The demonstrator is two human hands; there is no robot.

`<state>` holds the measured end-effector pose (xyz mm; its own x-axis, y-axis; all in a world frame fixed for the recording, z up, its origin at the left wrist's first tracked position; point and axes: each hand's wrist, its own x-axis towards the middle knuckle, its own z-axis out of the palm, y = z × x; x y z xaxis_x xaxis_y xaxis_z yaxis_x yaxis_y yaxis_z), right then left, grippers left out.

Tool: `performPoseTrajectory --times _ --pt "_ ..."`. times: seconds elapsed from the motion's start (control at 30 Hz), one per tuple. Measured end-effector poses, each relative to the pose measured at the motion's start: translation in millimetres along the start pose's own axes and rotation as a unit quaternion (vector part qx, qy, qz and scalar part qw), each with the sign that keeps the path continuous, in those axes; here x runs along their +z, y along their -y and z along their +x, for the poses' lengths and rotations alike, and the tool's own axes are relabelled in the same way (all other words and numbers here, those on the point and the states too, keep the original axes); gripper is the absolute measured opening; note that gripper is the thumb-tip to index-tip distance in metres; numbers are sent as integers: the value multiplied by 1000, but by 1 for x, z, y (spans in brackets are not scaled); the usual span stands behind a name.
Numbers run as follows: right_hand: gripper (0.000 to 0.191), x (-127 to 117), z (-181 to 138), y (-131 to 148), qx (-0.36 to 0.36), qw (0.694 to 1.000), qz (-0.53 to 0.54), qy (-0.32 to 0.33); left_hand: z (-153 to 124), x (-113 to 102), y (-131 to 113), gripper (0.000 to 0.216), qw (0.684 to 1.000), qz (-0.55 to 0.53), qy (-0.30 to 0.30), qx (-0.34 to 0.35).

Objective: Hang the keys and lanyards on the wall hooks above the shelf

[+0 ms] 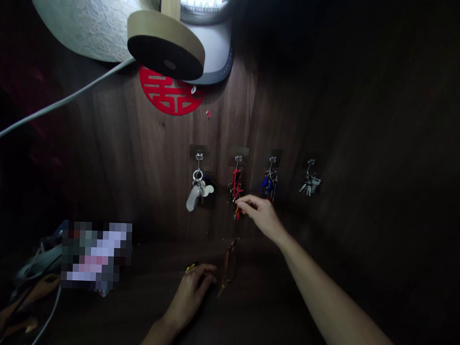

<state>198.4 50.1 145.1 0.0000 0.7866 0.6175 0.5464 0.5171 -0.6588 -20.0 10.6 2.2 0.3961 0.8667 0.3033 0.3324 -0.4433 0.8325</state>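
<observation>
My right hand (260, 214) reaches up to the wall with thumb and index finger pinched on the lower part of a bunch of keys with a red strap (236, 185). That bunch hangs from a small metal hook (238, 158). Lower down, my left hand (191, 292) rests on the dark surface, thumb and index finger apart, nothing visible between them. A small yellow and black thing (191, 267) shows just behind its knuckles; whether the hand touches it I cannot tell. To the right of its fingertips lies a brown strap loop (230, 265).
Other key bunches hang at the left (197, 189) and right, one with blue tags (270, 184), another with a grey tag (310, 185). A round lamp base (166, 44) with a white cable (62, 100), caps (215, 46) and a red paper cutout (172, 97) are above. Clutter (38, 266) lies lower left.
</observation>
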Motion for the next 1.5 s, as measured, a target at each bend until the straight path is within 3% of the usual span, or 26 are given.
performPoseTrajectory --times 0.27,0.43,0.6,0.93,1.2,1.5 --pt "25 -16 64 30 -77 993 23 -82 -1 0 3 22 1000 4 7 -3" --pt "27 -16 87 19 -77 993 18 -92 0 -1 -1 23 1000 11 18 -10" --pt "30 -14 91 5 -56 995 32 -80 0 -2 -4 24 999 12 29 -10" --pt "35 -2 65 -1 -36 993 76 -87 0 -2 -2 23 1000 3 21 -5" --pt "36 8 14 -9 25 987 77 -137 -2 -4 -2 23 1000 -17 -2 0" --pt "32 29 -51 -32 96 988 89 -86 0 -16 15 22 988 -54 -142 -14"
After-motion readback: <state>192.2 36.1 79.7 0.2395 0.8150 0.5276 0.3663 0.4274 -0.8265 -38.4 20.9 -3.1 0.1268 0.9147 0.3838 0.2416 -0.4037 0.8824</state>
